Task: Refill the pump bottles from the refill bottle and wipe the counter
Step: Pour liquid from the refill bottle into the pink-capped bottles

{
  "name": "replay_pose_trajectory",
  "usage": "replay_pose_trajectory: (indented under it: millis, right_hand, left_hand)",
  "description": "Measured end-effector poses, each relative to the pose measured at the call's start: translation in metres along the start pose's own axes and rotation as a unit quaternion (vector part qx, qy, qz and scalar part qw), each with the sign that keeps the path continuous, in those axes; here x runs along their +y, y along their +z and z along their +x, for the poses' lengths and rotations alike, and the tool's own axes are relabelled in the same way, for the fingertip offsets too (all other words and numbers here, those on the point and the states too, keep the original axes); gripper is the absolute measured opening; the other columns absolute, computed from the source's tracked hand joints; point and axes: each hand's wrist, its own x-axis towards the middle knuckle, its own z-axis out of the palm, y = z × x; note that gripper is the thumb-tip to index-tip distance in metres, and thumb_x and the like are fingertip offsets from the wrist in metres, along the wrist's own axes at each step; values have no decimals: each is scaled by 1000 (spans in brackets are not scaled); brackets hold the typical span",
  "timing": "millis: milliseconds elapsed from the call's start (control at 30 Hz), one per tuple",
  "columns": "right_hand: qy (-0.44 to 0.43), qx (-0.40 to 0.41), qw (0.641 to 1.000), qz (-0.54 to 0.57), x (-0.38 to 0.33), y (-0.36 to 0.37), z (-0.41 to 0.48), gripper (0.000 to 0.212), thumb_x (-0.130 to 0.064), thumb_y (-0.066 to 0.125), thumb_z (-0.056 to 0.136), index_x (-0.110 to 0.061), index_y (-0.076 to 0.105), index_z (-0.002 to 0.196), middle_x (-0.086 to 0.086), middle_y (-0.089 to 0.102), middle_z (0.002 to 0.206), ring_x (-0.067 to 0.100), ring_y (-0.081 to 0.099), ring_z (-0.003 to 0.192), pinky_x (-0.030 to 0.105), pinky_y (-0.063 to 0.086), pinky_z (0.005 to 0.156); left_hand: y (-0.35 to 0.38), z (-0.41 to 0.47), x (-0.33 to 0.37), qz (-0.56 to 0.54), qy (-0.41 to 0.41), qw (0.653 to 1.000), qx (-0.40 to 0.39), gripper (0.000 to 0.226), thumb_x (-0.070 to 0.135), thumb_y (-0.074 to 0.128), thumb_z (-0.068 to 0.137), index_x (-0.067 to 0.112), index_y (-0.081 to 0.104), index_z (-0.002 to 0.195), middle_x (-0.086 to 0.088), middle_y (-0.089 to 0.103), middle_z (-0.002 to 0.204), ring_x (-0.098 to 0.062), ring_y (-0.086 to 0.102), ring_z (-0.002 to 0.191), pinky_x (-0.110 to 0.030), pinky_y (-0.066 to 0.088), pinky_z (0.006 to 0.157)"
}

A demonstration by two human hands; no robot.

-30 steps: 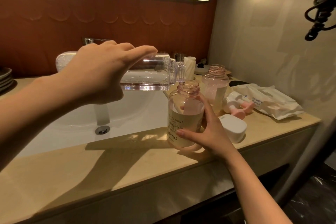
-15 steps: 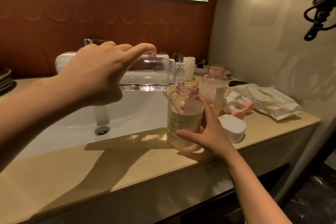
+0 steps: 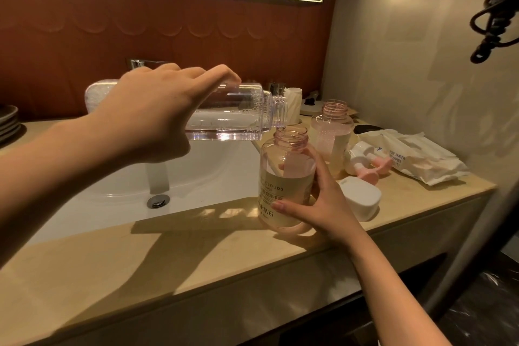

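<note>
My L hand (image 3: 146, 118) gripped the clear, square-sided refill bottle (image 3: 233, 118), tipped flat with its neck over the near pump bottle (image 3: 283, 177). R hand (image 3: 317, 205) wrapped that round pinkish plastic btl, which stood on the counter (image 3: 196, 261) by the sink (image 3: 112, 205). Approx. half full, I judged. 2nd bottle (image 3: 334, 132) sat uncapped behind; wiping not yet done.

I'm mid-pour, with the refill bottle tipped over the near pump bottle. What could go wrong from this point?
1. The refill bottle in the left hand lies almost level, its mouth just above the narrow neck of the near pump bottle. A small drift could send liquid down the outside onto the counter.
2. That bottle already looks over half full, so it may overflow if the pour is not stopped in time.
</note>
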Motion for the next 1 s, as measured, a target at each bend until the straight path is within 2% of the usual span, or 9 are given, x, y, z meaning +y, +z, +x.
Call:
replay_pose_trajectory:
  millis: [200, 267, 367, 433, 567, 667, 733, 867, 1000]
  right_hand:
    - [-6, 0, 1000, 5, 0, 0, 0, 94, -53, 78, 52, -59, 18, 124, -25, 36, 132, 4, 38, 127, 21, 41, 100]
    - [-6, 0, 1000, 11, 0, 0, 0, 95, -58, 78, 51, -59, 18, 125, -29, 36, 130, 2, 39, 124, 15, 41, 96]
    - [-3, -1, 1000, 18, -1, -1, 0, 93, -52, 77, 52, -59, 17, 123, -37, 32, 123, -2, 38, 121, 2, 38, 88]
    - [-3, -3, 1000, 18, -1, -1, 0, 95, -56, 79, 51, -60, 16, 123, -38, 32, 123, -5, 39, 119, 0, 37, 87]
    - [-6, 0, 1000, 6, 0, -1, 0, 96, -59, 81, 50, -59, 19, 124, -40, 32, 123, -17, 40, 112, 4, 39, 89]
    - [-3, -1, 1000, 0, 0, -1, -1, 95, -54, 82, 53, -60, 18, 123, -37, 32, 124, -2, 38, 122, 17, 39, 99]
    - [0, -2, 1000, -1, 0, -1, -1, 96, -58, 82, 51, -59, 18, 124, -32, 33, 127, 3, 36, 126, 24, 39, 103]
    - [2, -3, 1000, 6, -3, -1, -1, 92, -50, 77, 53, -58, 18, 123, -37, 31, 123, 2, 36, 125, 13, 38, 96]
    - [4, 2, 1000, 0, -1, 0, -1, 98, -62, 80, 49, -61, 17, 124, -28, 36, 133, 6, 38, 130, 31, 40, 106]
  left_hand:
    - [1, 0, -2, 2, 5, 1000, 5, 96, 8, 74, 64, 36, 20, 138, -1, 60, 108, -18, 49, 81, -19, 24, 46]
    - [1, 0, -2, 4, 7, 1000, 8, 97, 8, 75, 64, 36, 20, 138, -1, 60, 108, -19, 49, 82, -19, 24, 46]
    - [1, 0, -2, 3, 9, 1000, 10, 96, 7, 75, 63, 35, 22, 139, -2, 60, 109, -19, 49, 82, -19, 23, 46]
    - [2, 0, -2, 4, 11, 1000, 10, 96, 8, 75, 64, 34, 22, 139, -2, 60, 109, -20, 50, 82, -19, 24, 46]
    - [3, 1, -3, 5, 13, 1000, 11, 96, 7, 75, 62, 34, 22, 138, -2, 60, 107, -20, 51, 80, -20, 27, 45]
    - [4, 1, -4, 10, 16, 1000, 13, 97, 7, 75, 62, 33, 23, 139, -2, 61, 105, -20, 51, 80, -19, 27, 45]
    - [4, 1, -4, 11, 16, 1000, 16, 96, 7, 75, 62, 32, 24, 139, -3, 61, 105, -20, 51, 80, -19, 26, 46]
    - [5, 1, -5, 9, 17, 1000, 18, 96, 6, 75, 62, 32, 25, 140, -3, 61, 105, -20, 52, 80, -18, 26, 46]
    - [6, 0, -5, 4, 21, 1000, 12, 97, 6, 77, 59, 33, 25, 137, -4, 62, 106, -22, 52, 78, -18, 30, 46]
